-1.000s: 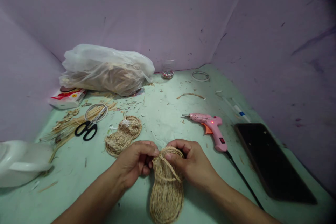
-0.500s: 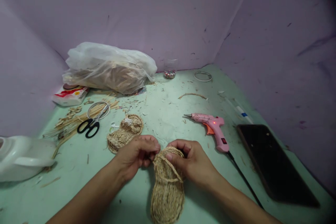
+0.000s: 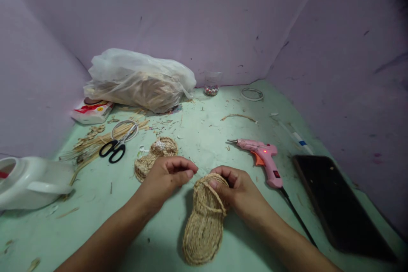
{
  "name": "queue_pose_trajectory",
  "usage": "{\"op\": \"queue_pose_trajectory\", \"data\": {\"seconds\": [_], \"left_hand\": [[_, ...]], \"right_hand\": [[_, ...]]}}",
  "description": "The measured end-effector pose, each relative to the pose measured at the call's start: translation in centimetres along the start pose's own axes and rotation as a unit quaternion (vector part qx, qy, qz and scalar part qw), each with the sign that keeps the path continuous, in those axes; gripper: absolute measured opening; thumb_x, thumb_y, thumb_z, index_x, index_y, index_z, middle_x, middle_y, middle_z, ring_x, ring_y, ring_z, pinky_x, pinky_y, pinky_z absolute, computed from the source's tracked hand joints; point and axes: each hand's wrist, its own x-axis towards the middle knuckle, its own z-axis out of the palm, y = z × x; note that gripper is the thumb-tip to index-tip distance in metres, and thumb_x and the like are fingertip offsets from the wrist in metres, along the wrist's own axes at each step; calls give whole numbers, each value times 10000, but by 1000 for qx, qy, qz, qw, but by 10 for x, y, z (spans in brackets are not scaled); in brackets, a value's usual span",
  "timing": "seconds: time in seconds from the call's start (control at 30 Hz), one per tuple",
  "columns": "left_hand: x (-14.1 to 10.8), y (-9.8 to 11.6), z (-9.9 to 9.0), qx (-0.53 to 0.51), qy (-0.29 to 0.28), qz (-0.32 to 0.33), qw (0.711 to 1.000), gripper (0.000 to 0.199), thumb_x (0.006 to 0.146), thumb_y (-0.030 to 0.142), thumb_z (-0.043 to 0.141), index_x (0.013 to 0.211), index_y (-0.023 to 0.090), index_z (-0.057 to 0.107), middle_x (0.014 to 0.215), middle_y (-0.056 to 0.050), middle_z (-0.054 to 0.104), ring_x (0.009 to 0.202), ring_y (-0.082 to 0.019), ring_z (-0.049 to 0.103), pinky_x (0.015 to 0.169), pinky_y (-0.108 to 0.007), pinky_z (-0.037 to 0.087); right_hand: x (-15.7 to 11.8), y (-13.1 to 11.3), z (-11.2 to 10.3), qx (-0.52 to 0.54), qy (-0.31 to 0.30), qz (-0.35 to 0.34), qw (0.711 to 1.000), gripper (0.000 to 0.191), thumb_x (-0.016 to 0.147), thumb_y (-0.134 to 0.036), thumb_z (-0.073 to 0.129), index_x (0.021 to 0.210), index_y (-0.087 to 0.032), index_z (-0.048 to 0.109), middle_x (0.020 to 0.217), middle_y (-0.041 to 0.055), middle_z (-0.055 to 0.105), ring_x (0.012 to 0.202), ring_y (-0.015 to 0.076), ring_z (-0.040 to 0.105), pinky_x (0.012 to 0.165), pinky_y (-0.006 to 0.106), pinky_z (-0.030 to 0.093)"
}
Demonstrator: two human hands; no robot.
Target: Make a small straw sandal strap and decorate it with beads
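A woven straw slipper-shaped piece (image 3: 204, 225) with a braided cord across its upper part is in the lower middle. My right hand (image 3: 234, 187) pinches its top right edge, thumb on top. My left hand (image 3: 174, 176) is just left of its top, apart from it, thumb and forefinger nearly together; whether a thin strand is between them is too small to tell. Behind my left hand lies a second woven piece (image 3: 165, 146) with white beads, partly hidden by the hand. To the right rests a pink glue gun (image 3: 259, 151) with a lit red light.
Black-handled scissors (image 3: 117, 148) and straw strips (image 3: 92, 142) lie at left, near a white jug (image 3: 38, 182). Behind are a plastic bag (image 3: 143, 80) and a bead cup (image 3: 211, 89). A dark phone (image 3: 338, 204) and the glue gun's cable (image 3: 298, 216) occupy the right.
My left hand has drawn away from the top edge of the woven piece, its fingers straighter. The piece has tilted slightly, still in my right hand. The whole view has shifted a little.
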Motion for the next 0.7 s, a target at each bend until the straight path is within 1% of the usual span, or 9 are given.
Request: {"op": "queue_pose_trajectory", "data": {"seconds": [0.17, 0.23, 0.27, 0.37, 0.43, 0.5, 0.57, 0.63, 0.7], "left_hand": [[-7, 1, 4, 112, -22, 83, 990, 90, 621, 192, 655, 636, 135, 723, 649, -59, 679, 622, -159, 576, 605, -258, 420], [-8, 2, 6, 145, -23, 112, 983, 102, 638, 181, 637, 631, 132, 726, 670, -76, 693, 660, -186, 604, 630, -273, 438], [-8, 3, 7, 152, -25, 115, 981, 107, 642, 178, 632, 634, 133, 729, 669, -77, 696, 659, -188, 608, 627, -273, 441], [-8, 3, 8, 132, -28, 75, 988, 92, 626, 185, 651, 635, 132, 726, 628, -60, 686, 599, -162, 589, 579, -252, 430], [-7, 2, 9, 94, -29, 37, 994, 85, 606, 199, 668, 624, 129, 714, 557, -32, 649, 518, -126, 539, 520, -231, 404], [-6, 1, 9, 59, -29, 13, 998, 91, 591, 207, 676, 619, 123, 699, 506, -7, 603, 467, -100, 488, 481, -218, 377], [-4, -2, 9, 43, -34, 3, 998, 117, 598, 227, 673, 630, 116, 690, 495, -1, 582, 448, -91, 466, 466, -217, 367], [-3, -4, 9, 43, -34, -2, 998, 152, 631, 259, 654, 656, 112, 683, 491, -1, 568, 447, -94, 464, 466, -221, 370], [-4, -5, 9, 46, 1, 7, 999, 164, 639, 250, 650, 735, 118, 672, 557, -8, 595, 479, -100, 486, 492, -225, 395]], "right_hand": [[2, 5, -1, 5, 1, -6, 1000, 306, 578, -379, 758, 680, -134, 606, 591, -7, 595, 529, 97, 476, 506, 227, 369], [1, 5, -1, 4, 6, -5, 1000, 306, 577, -382, 759, 667, -135, 603, 587, -8, 591, 528, 96, 469, 501, 225, 363], [1, 5, 0, 3, 7, -5, 1000, 302, 578, -381, 759, 662, -136, 603, 585, -9, 588, 528, 96, 466, 496, 224, 358], [0, 5, 0, 5, 4, -5, 1000, 286, 589, -372, 751, 661, -142, 597, 583, -13, 578, 527, 95, 459, 493, 224, 352], [0, 4, -1, 5, 2, -4, 1000, 273, 601, -361, 743, 667, -143, 593, 579, -20, 567, 526, 92, 457, 499, 224, 353], [0, 4, -2, 2, -3, -2, 1000, 252, 607, -334, 742, 692, -139, 606, 602, -17, 578, 543, 95, 472, 524, 229, 370], [0, 3, -3, 1, -23, 7, 1000, 243, 599, -293, 752, 733, -131, 630, 641, -2, 605, 575, 107, 503, 559, 240, 393], [0, 3, -3, 10, -45, 24, 999, 247, 581, -266, 767, 736, -116, 647, 630, 2, 611, 560, 106, 507, 550, 240, 391], [1, 3, -4, 28, -42, 41, 998, 258, 554, -264, 787, 704, -103, 652, 571, -13, 587, 505, 89, 479, 504, 223, 364]]}}
